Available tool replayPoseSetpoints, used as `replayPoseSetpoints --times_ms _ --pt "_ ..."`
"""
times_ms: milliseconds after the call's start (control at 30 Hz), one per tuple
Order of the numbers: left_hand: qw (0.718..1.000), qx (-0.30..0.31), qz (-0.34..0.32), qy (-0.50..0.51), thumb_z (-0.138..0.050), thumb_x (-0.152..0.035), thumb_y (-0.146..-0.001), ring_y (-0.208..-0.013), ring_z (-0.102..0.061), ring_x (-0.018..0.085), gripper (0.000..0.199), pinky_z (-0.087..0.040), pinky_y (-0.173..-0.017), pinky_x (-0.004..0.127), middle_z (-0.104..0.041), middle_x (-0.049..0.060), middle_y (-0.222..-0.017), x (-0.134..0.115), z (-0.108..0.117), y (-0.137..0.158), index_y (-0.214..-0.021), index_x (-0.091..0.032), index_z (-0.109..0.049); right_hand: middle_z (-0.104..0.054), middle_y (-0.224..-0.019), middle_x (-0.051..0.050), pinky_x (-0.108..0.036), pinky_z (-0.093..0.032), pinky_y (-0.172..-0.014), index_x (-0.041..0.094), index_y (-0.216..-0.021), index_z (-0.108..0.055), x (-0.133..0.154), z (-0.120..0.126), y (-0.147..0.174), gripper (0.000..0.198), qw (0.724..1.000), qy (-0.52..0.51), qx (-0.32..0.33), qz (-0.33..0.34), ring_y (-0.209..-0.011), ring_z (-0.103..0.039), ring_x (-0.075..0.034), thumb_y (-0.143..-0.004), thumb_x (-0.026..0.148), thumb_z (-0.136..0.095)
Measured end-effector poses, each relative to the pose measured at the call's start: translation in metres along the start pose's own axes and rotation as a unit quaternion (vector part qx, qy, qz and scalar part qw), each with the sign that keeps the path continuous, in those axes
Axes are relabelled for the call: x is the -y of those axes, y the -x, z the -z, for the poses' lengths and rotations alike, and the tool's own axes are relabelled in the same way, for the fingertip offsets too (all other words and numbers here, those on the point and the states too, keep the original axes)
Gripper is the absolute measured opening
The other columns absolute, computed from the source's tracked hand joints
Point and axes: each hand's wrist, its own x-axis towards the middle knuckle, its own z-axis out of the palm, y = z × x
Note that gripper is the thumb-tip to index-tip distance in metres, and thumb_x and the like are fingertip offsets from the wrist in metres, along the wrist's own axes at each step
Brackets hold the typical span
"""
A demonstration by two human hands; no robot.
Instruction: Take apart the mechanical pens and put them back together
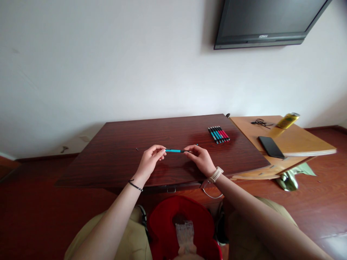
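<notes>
A light-blue and black pen (174, 151) lies level between my two hands, just above the dark wooden table (130, 137). My left hand (151, 156) pinches its left end between thumb and fingers. At the other end, the fingers of my right hand (200, 157) are closed on the black tip section. Beyond my right hand, several pens (219, 134) with blue and red barrels lie side by side in a row. A tiny blue piece (197, 144) sits behind my right fingers, and a small dark piece (137, 148) rests left of my left hand.
A lower light-wood table (303, 141) adjoins on the right, holding a black phone (271, 147), a coiled black cable (260, 122) and a yellow can (287, 120). A red stool (157, 224) with clear plastic wrap (185, 233) stands between my knees. A television (268, 23) hangs above.
</notes>
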Motion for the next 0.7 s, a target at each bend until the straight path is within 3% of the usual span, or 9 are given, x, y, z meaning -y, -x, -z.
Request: replayPoseSetpoints --times_ms 100,267,333,500,700 --pt "1.000 0.002 -0.007 -0.003 -0.077 -0.043 -0.091 -0.076 -0.064 0.017 0.030 -0.052 -0.073 0.030 -0.075 0.007 -0.088 -0.0008 -0.0003 0.0000 -0.104 -0.017 -0.074 -0.078 -0.089 -0.005 -0.033 -0.053 -0.074 0.022 -0.101 -0.077 0.0001 -0.0002 0.0004 0.036 1.000 0.010 0.005 -0.018 -0.078 -0.068 -0.022 -0.091 0.057 -0.077" --pt "1.000 0.012 -0.011 0.002 -0.077 -0.041 -0.091 -0.076 -0.064 0.016 0.028 -0.052 -0.075 0.030 -0.075 0.006 -0.088 -0.0017 -0.0019 0.0004 -0.104 -0.017 -0.073 -0.074 -0.074 -0.004 -0.032 -0.049 -0.065 0.021 -0.079 -0.072 -0.0005 -0.0016 0.0017 0.049 0.999 0.011 0.016 -0.042 -0.065 -0.063 -0.019 -0.099 0.065 -0.063" --pt "1.000 0.010 -0.010 0.005 -0.077 -0.042 -0.091 -0.076 -0.064 0.016 0.029 -0.052 -0.074 0.030 -0.075 0.006 -0.090 -0.0013 -0.0024 0.0004 -0.106 -0.017 -0.073 -0.074 -0.075 -0.004 -0.032 -0.049 -0.066 0.021 -0.082 -0.073 -0.0010 -0.0016 0.0015 0.046 0.999 0.007 0.016 -0.039 -0.067 -0.063 -0.019 -0.098 0.064 -0.065" --pt "1.000 0.001 -0.013 0.013 -0.077 -0.041 -0.091 -0.076 -0.063 0.016 0.031 -0.052 -0.073 0.029 -0.075 0.007 -0.091 0.0006 -0.0013 -0.0005 -0.109 -0.016 -0.074 -0.079 -0.103 -0.006 -0.033 -0.054 -0.081 0.022 -0.105 -0.078 0.0001 -0.0011 -0.0002 0.038 1.000 -0.016 0.009 -0.014 -0.088 -0.070 -0.022 -0.087 0.055 -0.082" --pt "0.999 -0.004 -0.034 -0.007 -0.077 -0.043 -0.092 -0.077 -0.065 0.017 0.028 -0.053 -0.075 0.030 -0.075 0.006 -0.088 -0.0013 0.0004 -0.0003 -0.104 -0.017 -0.075 -0.075 -0.082 -0.004 -0.031 -0.052 -0.071 0.021 -0.091 -0.076 0.0005 -0.0038 0.0005 0.042 0.998 -0.029 0.030 -0.045 -0.072 -0.065 -0.019 -0.091 0.063 -0.074"
